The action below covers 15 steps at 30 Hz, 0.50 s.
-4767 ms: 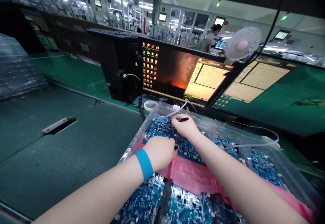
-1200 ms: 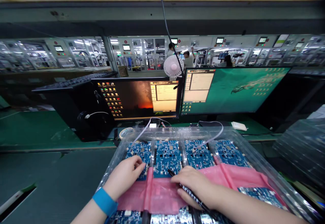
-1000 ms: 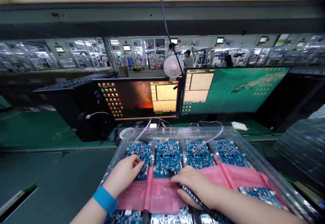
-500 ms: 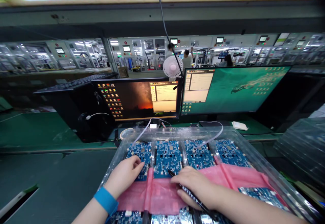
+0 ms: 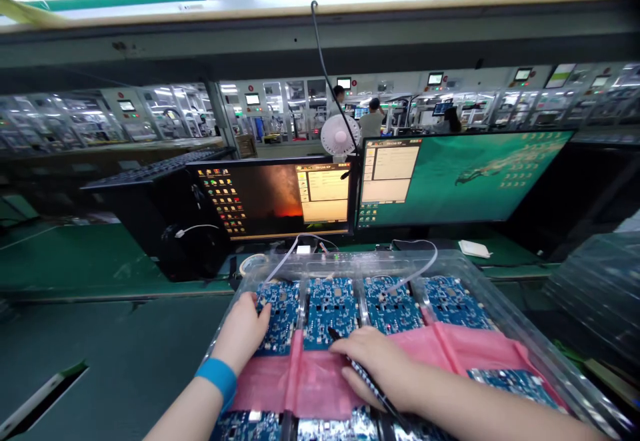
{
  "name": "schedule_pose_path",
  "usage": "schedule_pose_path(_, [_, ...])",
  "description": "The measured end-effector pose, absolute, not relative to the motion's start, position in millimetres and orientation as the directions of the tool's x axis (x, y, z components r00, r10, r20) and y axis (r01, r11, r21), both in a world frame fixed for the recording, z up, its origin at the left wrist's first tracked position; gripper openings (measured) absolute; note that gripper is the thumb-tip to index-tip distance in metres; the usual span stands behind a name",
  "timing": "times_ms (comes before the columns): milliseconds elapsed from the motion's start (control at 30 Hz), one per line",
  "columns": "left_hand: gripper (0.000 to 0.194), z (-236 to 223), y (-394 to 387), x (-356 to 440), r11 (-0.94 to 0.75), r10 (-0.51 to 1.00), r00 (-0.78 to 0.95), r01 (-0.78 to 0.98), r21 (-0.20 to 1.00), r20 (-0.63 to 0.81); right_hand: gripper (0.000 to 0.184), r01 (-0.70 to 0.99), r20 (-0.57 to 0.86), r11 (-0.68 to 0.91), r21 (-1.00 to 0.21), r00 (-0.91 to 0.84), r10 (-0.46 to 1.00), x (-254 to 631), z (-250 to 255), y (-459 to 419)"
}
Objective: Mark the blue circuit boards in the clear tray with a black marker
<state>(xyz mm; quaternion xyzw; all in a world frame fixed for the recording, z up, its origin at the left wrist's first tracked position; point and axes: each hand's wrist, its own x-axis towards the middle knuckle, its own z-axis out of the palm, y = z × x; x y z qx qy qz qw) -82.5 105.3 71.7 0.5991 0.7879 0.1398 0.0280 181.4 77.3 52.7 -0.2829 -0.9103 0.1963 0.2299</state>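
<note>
In the head view a clear plastic tray (image 5: 463, 261) holds blue circuit boards in rows. My left hand (image 5: 243, 328), with a blue wristband (image 5: 219, 380), rests at the left edge of the far-left circuit board (image 5: 281, 314); its thumb stands apart from the fingers, and some fingertips are hidden. In my right hand (image 5: 375, 364) is a black patterned pen (image 5: 373, 384), its dark end over the second circuit board (image 5: 331, 308). Beneath that hand lies a pink plastic sheet (image 5: 320, 384), across the middle of the tray and over part of the front row.
Behind the tray stand two monitors (image 5: 465, 178) and a small white fan (image 5: 341, 134). White cables (image 5: 283, 261) run to the far-left and third boards. A black computer case (image 5: 150, 208) is at left, stacked clear trays (image 5: 595, 281) at right. People are in the background.
My left hand has shifted left and away from me, from over the far-left board to its left edge. My right hand and the pen have moved only slightly.
</note>
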Motion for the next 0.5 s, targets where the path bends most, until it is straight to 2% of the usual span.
schedule_pose_path(100, [0.037,71,116,-84,0.245,0.952,-0.274,0.949,0.2,0.133,0.035,0.429,0.311,0.839,-0.334,-0.79,0.528,159,67,81])
schedule_pose_path(200, [0.025,75,129,-85,0.252,0.961,-0.264,0.958,0.136,0.078,0.038,0.332,0.332,0.928,-0.167,-0.868,0.37,130,77,86])
schedule_pose_path(267, [0.019,78,138,-85,0.259,0.964,-0.262,0.962,0.09,0.031,0.039,0.304,0.332,0.947,-0.106,-0.887,0.322,113,77,89])
schedule_pose_path(367, [0.019,81,147,-86,0.256,0.967,-0.256,0.966,0.028,-0.017,0.037,0.311,0.297,0.946,-0.091,-0.898,0.324,98,73,93])
schedule_pose_path(500, [0.023,81,146,-84,0.24,0.969,-0.241,0.971,-0.027,-0.059,0.035,0.315,0.304,0.939,-0.142,-0.889,0.344,97,66,95])
